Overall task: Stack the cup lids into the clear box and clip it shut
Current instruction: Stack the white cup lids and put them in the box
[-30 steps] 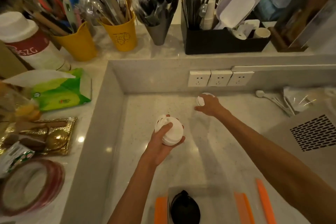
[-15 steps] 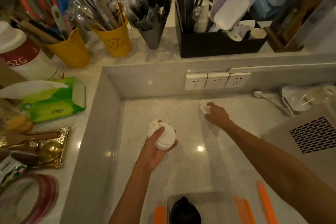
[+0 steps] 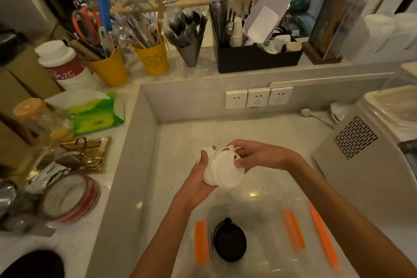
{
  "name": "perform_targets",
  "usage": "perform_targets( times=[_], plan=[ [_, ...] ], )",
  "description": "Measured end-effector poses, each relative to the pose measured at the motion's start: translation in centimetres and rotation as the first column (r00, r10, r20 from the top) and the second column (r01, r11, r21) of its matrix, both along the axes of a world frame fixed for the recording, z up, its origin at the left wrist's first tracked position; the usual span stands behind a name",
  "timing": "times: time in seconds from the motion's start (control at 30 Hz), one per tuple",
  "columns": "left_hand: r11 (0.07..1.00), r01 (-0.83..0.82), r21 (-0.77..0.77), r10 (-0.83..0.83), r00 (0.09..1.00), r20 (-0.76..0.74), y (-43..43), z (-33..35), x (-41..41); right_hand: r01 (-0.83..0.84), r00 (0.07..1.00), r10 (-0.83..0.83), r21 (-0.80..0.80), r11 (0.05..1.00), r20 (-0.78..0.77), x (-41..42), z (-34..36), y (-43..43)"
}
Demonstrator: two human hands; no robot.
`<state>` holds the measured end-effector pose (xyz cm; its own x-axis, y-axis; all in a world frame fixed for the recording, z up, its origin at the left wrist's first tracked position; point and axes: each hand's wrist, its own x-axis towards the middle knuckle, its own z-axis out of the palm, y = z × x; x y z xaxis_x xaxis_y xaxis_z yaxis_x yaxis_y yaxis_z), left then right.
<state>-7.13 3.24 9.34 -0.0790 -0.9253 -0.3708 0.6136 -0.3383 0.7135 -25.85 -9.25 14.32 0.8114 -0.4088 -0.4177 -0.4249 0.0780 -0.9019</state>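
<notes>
A stack of white cup lids (image 3: 223, 170) is held over the counter between both hands. My left hand (image 3: 197, 184) cups the stack from below and the left. My right hand (image 3: 252, 154) grips the top white lid at its right edge, pressing it against the stack. Below the hands stands the clear box (image 3: 266, 216) with orange clips (image 3: 201, 241) on its sides. A black lid (image 3: 229, 240) lies inside the box at its left. A further orange clip strip (image 3: 322, 235) lies to the right of the box.
A grey machine with a vent grille (image 3: 355, 137) stands at the right. Wall sockets (image 3: 258, 97) face me at the back. On the raised ledge are yellow utensil buckets (image 3: 155, 58), a black organiser (image 3: 257, 57), a tissue pack (image 3: 94, 115) and a tape roll (image 3: 70, 197).
My right hand picked a white lid off the counter near the sockets and brought it back onto the stack in my left hand. The camera view tilted up.
</notes>
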Motion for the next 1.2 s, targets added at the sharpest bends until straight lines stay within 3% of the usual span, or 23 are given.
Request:
perform_targets(
  times=[0.1,0.33,0.5,0.63,0.8,1.2],
  plan=[
    [1.0,0.021,-0.012,-0.021,0.999,0.026,1.1,0.8,-0.9,0.043,0.999,-0.044,-0.168,0.985,-0.001,1.0,1.1,2.2],
    [0.996,-0.008,-0.094,0.008,1.0,0.004,3.7,2.3,-0.9,0.239,0.971,-0.223,-0.357,0.903,0.088,1.4,0.5,5.8],
    [0.985,-0.13,-0.112,0.149,0.971,0.189,4.4,2.9,-1.4,0.45,0.893,-0.427,-0.273,0.85,0.143,2.2,-0.3,9.2],
    [0.978,-0.162,-0.13,0.197,0.923,0.33,5.3,2.3,-2.2,0.368,0.921,-0.355,-0.063,0.928,0.163,2.2,-0.5,11.4],
    [0.98,-0.165,-0.113,0.195,0.914,0.356,6.6,2.1,-3.0,0.418,0.904,-0.398,-0.123,0.9,0.156,3.0,-0.9,13.0],
    [0.979,-0.187,0.085,0.176,0.977,0.117,7.0,1.9,-2.6,0.38,0.924,-0.338,-0.322,0.867,0.18,2.1,-2.4,14.8]
  ],
)
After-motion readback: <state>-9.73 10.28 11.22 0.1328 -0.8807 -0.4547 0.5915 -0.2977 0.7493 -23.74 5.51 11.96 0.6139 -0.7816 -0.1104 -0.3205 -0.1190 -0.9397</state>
